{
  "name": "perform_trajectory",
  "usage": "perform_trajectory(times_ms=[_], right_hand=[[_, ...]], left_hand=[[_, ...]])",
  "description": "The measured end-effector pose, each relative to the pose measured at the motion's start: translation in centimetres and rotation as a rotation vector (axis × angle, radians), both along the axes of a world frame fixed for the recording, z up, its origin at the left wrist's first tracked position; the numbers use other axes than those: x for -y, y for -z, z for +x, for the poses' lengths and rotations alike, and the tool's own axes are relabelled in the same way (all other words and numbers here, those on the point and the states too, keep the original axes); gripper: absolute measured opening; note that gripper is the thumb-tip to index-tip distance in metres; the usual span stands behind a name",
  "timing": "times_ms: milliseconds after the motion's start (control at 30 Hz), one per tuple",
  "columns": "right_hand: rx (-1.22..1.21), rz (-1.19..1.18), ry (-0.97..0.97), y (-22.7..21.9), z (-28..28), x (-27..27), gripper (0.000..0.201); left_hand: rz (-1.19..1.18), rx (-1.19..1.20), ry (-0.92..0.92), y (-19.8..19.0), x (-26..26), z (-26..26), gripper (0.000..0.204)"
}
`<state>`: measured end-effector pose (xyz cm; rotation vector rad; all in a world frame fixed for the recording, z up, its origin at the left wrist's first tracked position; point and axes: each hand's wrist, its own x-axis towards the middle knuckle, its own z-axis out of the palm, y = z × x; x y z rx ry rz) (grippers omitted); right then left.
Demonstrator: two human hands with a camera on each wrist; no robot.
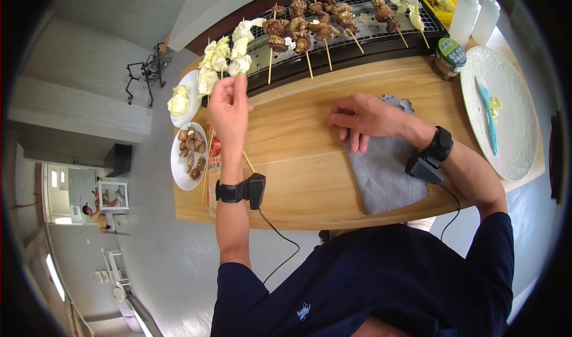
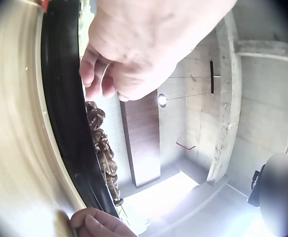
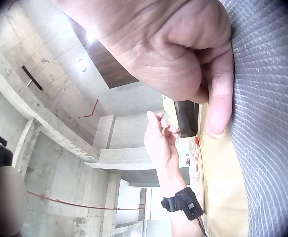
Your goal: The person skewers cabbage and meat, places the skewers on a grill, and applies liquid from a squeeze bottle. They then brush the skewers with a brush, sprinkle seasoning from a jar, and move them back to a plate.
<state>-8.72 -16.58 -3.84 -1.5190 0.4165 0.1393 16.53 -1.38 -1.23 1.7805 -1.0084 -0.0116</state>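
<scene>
At the grill's near left edge, my left hand [image 1: 229,107] pinches the near end of a cabbage skewer [image 1: 240,54] between thumb and fingers; the fingers hide the stick. In the left wrist view the fingertips of the left hand [image 2: 129,54] meet close over the black grill edge [image 2: 65,98]. My right hand [image 1: 372,116] rests on a grey cloth [image 1: 384,173], its fingers loosely bent and holding nothing. The right wrist view shows the right hand's fingers [image 3: 220,94] against the cloth. Several mushroom skewers [image 1: 325,33] lie across the grill [image 1: 256,81].
Left of the board [image 1: 292,176] stand a plate with cabbage [image 1: 179,101] and a plate of mushroom pieces [image 1: 193,152]. To the right are a spice jar [image 1: 448,60], two white squeeze bottles [image 1: 465,15] and a large plate [image 1: 515,122] bearing a blue brush [image 1: 488,116]. A yellow basket [image 1: 444,15] stands behind.
</scene>
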Motion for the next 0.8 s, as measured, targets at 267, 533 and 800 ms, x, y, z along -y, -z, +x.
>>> perform_trajectory(times_ms=[267,533,800], right_hand=[[0.004,-0.008,0.0,0.0,0.0,-0.1,0.027],[0.014,-0.001,-0.003,0.1,0.0,0.0,0.027],[0.019,-0.008,-0.011,0.2,0.0,0.0,0.027]], left_hand=[[0.52,0.599,-0.343,-1.8,-0.7,0.3,0.03],[0.543,0.654,-0.322,-1.1,0.0,1.3,0.031],[0.697,0.815,-0.346,-1.7,0.9,1.5,0.027]])
